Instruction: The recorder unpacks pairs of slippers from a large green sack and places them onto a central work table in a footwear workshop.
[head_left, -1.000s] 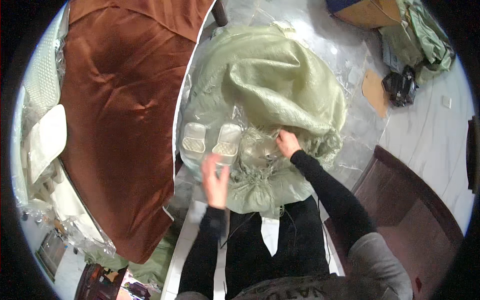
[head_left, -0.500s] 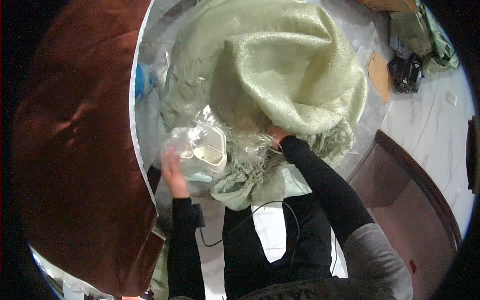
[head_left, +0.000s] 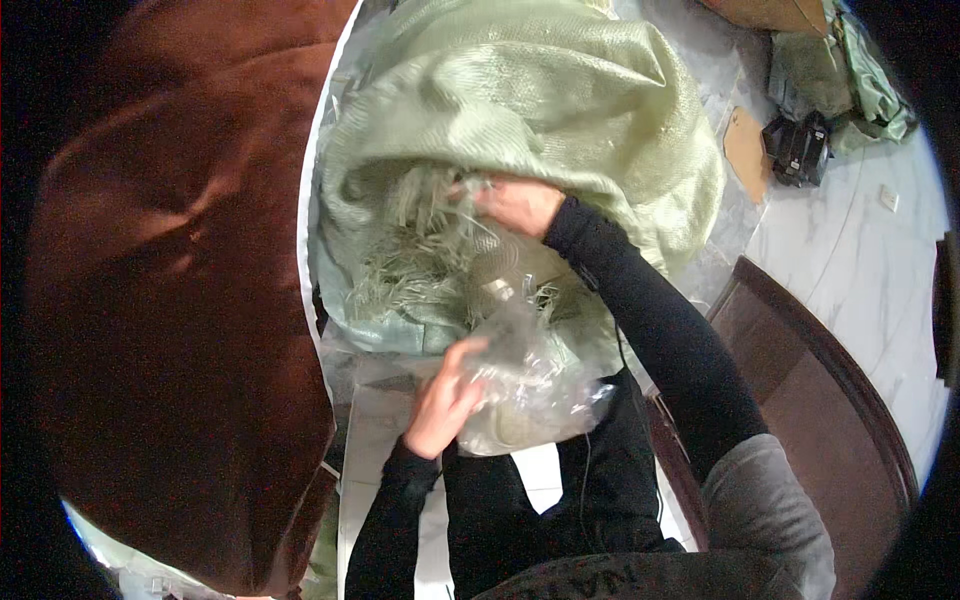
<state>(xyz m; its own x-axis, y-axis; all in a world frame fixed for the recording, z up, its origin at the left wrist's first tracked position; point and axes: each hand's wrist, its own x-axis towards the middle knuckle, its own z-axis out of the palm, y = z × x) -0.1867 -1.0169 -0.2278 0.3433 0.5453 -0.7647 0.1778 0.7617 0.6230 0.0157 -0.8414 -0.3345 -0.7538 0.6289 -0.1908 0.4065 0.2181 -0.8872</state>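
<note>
A big pale green woven sack (head_left: 560, 110) lies in front of me with its frayed mouth (head_left: 420, 260) toward my body. My right hand (head_left: 515, 203) is at the sack's opening, gripping the edge of the fabric. My left hand (head_left: 445, 400) is closed on a clear plastic bag (head_left: 530, 380) that holds pale, roundish items and sits just below the sack's mouth, against my dark clothing. What is inside the sack is hidden.
A large brown cloth-covered surface (head_left: 170, 300) fills the left side. A dark wooden piece (head_left: 800, 370) curves at my right. On the pale marble floor at top right lie a black object (head_left: 797, 148), green bags (head_left: 860, 80) and a cardboard scrap (head_left: 745, 150).
My left hand came down toward my body with the clear plastic bag. My right hand moved up into the sack's mouth. The view shifted closer to the sack.
</note>
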